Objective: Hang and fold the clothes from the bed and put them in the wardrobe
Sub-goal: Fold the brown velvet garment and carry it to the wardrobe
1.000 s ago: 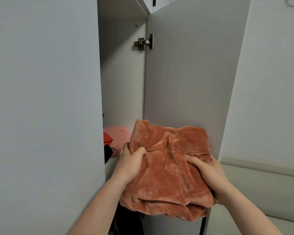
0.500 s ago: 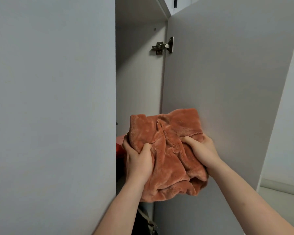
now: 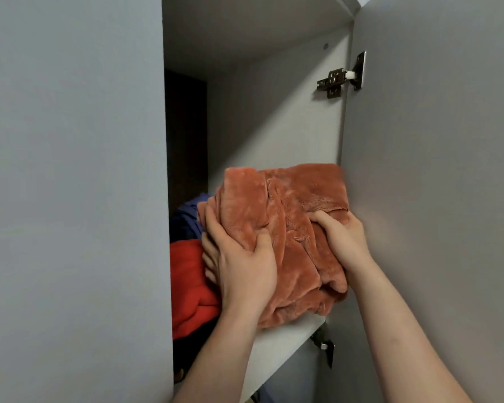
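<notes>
Head view: left hand and right hand gripping unlabelled rust fleece bundle.

Left hand's fingertips vanish under the fleece garment — red clothing at nine o'clock half-hidden behind the closed door

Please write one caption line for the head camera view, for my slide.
Both hands, left hand and right hand, hold a folded rust-orange fleece garment at a white wardrobe shelf, beside red clothing.
</notes>
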### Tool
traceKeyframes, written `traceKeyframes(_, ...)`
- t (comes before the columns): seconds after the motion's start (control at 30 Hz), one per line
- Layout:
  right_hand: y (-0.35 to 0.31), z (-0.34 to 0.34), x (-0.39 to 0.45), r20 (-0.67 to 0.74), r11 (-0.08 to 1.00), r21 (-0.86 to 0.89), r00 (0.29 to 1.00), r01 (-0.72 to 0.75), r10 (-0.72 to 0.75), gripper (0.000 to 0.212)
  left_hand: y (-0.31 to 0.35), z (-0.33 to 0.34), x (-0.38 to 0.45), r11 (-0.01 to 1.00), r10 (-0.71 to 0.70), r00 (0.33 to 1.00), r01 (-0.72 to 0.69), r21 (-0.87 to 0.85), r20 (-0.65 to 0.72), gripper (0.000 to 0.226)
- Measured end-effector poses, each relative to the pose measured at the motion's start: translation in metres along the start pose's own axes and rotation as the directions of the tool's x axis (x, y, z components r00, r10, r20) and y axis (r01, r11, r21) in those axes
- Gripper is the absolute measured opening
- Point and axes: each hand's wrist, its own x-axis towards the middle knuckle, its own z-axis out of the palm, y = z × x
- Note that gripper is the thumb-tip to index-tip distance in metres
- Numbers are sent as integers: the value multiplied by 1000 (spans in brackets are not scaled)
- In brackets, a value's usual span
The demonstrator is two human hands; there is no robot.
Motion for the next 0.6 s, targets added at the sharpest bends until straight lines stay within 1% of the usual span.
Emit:
traceKeyframes(0.1, 6, 15, 32, 40, 995, 57, 996, -81, 78, 45, 6, 16, 20, 997, 34, 993, -27, 68, -109, 101)
traceKeyframes(0.17, 9, 30, 53, 63, 983, 90, 986, -160, 155, 47, 17, 37, 38, 987, 82, 983, -58, 152, -162, 98)
traceKeyframes(0.23, 10, 50, 70, 71, 971, 103, 976, -214, 208, 42, 28, 60, 56, 956, 118, 981, -70, 285, -155, 94)
traceKeyframes(0.3, 9, 69, 83, 58, 970, 82, 973, -228, 224, 40, 32, 75, 81, 925, 95, 986, -38, 377, -134, 88)
traceKeyframes(0.37, 6, 83, 92, 60, 976, 33, 976, -213, 211, 49, 31, 71, 111, 927, 7, 989, 49, 372, -148, 78)
traceKeyframes(0.47, -2, 96, 107, 89, 980, -33, 976, -195, 198, 68, 31, 47, 153, 941, -108, 972, 168, 295, -209, 65)
traceKeyframes(0.53, -10, 103, 115, 139, 975, -53, 966, -214, 219, 75, 36, 37, 170, 939, -119, 963, 188, 288, -241, 65)
traceKeyframes(0.6, -20, 110, 122, 194, 969, -61, 950, -238, 245, 79, 46, 34, 181, 928, -105, 958, 192, 321, -268, 68)
